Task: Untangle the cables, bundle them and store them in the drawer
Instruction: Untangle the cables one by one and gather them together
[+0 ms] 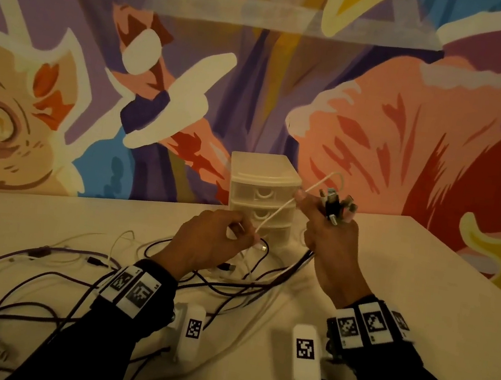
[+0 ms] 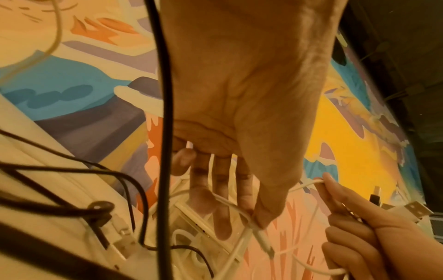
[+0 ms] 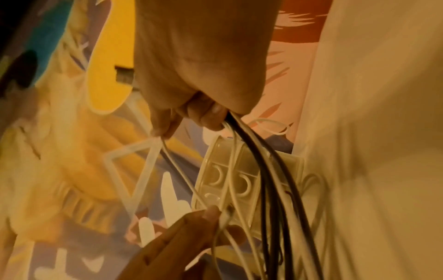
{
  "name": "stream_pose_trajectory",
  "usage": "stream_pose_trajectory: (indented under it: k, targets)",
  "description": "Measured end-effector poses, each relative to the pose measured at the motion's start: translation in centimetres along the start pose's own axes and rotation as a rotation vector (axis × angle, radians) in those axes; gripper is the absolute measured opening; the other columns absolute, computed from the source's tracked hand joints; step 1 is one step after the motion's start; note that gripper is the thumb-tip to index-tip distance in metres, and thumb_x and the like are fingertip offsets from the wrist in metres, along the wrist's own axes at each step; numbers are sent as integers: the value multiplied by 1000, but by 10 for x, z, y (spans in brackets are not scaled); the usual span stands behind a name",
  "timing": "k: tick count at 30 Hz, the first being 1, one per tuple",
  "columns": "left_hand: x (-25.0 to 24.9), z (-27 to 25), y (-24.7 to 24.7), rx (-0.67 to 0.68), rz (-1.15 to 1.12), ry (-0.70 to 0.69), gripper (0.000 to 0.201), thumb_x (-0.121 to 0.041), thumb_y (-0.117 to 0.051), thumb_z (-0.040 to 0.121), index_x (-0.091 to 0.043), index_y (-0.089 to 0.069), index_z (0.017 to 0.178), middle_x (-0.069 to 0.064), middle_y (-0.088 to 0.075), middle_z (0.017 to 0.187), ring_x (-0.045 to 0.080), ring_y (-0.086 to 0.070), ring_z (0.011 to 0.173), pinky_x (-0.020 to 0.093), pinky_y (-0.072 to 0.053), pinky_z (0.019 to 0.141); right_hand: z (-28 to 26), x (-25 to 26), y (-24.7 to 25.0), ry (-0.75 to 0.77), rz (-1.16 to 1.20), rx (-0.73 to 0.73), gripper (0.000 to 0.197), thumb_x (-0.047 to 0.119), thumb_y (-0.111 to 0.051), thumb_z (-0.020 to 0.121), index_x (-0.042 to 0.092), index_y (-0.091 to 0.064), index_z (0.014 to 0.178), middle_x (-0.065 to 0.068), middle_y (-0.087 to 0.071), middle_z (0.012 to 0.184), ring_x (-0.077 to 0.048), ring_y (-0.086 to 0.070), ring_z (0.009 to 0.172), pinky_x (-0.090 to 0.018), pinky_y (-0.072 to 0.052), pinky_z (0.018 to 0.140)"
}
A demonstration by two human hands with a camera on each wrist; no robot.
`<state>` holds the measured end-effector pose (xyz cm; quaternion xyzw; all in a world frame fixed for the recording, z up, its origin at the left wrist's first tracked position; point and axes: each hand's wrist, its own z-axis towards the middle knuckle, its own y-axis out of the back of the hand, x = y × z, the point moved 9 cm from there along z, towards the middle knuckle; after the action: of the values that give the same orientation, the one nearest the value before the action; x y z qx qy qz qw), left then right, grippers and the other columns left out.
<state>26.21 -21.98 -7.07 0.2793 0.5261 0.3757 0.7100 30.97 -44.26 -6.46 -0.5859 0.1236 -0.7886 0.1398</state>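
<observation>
now white cable [image 1: 274, 215] stretched between left hand [image 1: 203, 244] grip, right hand [image 1: 332, 235] grip.

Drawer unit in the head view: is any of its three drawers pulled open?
No: all three fronts of the drawer unit sit flush with its frame, behind the white cable stretched between the left hand and right hand.

white cable [image 1: 274, 217] stretched in front of translucent off-white drawer unit [image 1: 263, 188] | dark purple and black cables [image 1: 40, 277] spread left of drawer unit on cream table [image 1: 422, 276] | black-and-white square-code bands [image 1: 131, 290] worn over black sleeves [image 1: 68, 354] | mural [image 1: 197, 55] behind drawer unit painted purple, orange, red, yellow, blue, white
</observation>
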Motion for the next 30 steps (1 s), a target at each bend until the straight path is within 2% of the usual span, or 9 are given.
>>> stream_pose_trajectory:
  k: [5, 9, 12, 15, 20, 22, 24, 27, 30]
  targets:
    - [10, -1, -8, 104, 7, 60, 19, -63, -75, 85, -45, -73, 90, -20, -74, 97, 6, -74, 85, 45, -65, 85, 4, -6, 19, -57, 236, -171, 25, 25, -86, 92, 25, -64, 81, 9, -31, 56, -10, -20, 49, -29, -19, 48]
    - [8, -1, 19, -120, -60, 41, 14, -51, -81, 87, -39, -75, 91, -23, -75, 94, 1, -69, 88, 42, -61, 84, 2, -19, 16, -116, 40, -115, 32, 42, -85, 90, 16, -71, 102, 9, -31, 55, -9, -25, 47, -28, -24, 47]
    - [1, -2, 23, -162, -65, 41, 14, -54, -83, 85, -42, -77, 90, -26, -76, 90, -2, -69, 88, 34, -57, 79, -6, -23, -10, -103, -237, 63, 32, 39, -91, 84, 14, -78, 99, 15, -61, 58, -1, -51, 49, -21, -40, 54]
    - [-5, -3, 21, -166, -37, 27, 15, -58, -82, 84, -45, -75, 88, -24, -75, 89, -2, -68, 83, 30, -51, 72, -11, -20, -28, -4, -313, 163, 23, 28, -92, 85, 14, -83, 100, 8, -82, 87, -1, -74, 78, -17, -52, 71]
    - [3, -2, 24, -141, -41, 57, 33, -75, -65, 88, -45, -77, 91, -20, -75, 91, 1, -69, 83, 37, -58, 78, 6, -11, 24, 11, -100, -240, 17, 32, -93, 83, 21, -81, 88, 17, -62, 62, -3, -50, 56, -31, -43, 66]
    - [7, -2, 34, -194, -135, 44, 19, -52, -63, 101, -39, -76, 97, -19, -77, 89, -1, -69, 73, 38, -60, 71, 9, -15, 32, -4, -74, -253, 15, 36, -92, 83, 26, -82, 87, 18, -60, 63, -6, -47, 58, -36, -41, 72]
    - [18, 0, 49, -269, -193, 113, 14, -31, -57, 109, -31, -69, 102, -13, -79, 86, 2, -66, 58, 40, -61, 63, 8, -22, 38, -37, -65, -270, 25, 39, -93, 82, 21, -82, 95, 17, -57, 63, -9, -45, 59, -40, -40, 75]
    - [51, 1, 55, -212, -18, 349, 19, -40, -54, 108, -24, -63, 112, -4, -75, 83, 14, -71, 68, 49, -61, 90, 9, -25, 39, -60, -38, -278, 39, 39, -93, 82, 12, -79, 106, 16, -51, 60, -9, -40, 55, -36, -39, 64]
    - [76, -5, 44, -62, 139, 474, 57, -50, -74, 93, -22, -55, 139, 1, -76, 113, 24, -76, 97, 50, -57, 101, 11, -26, 38, -61, -33, -277, 39, 41, -94, 80, 13, -79, 104, 16, -52, 61, -9, -40, 56, -33, -38, 63]
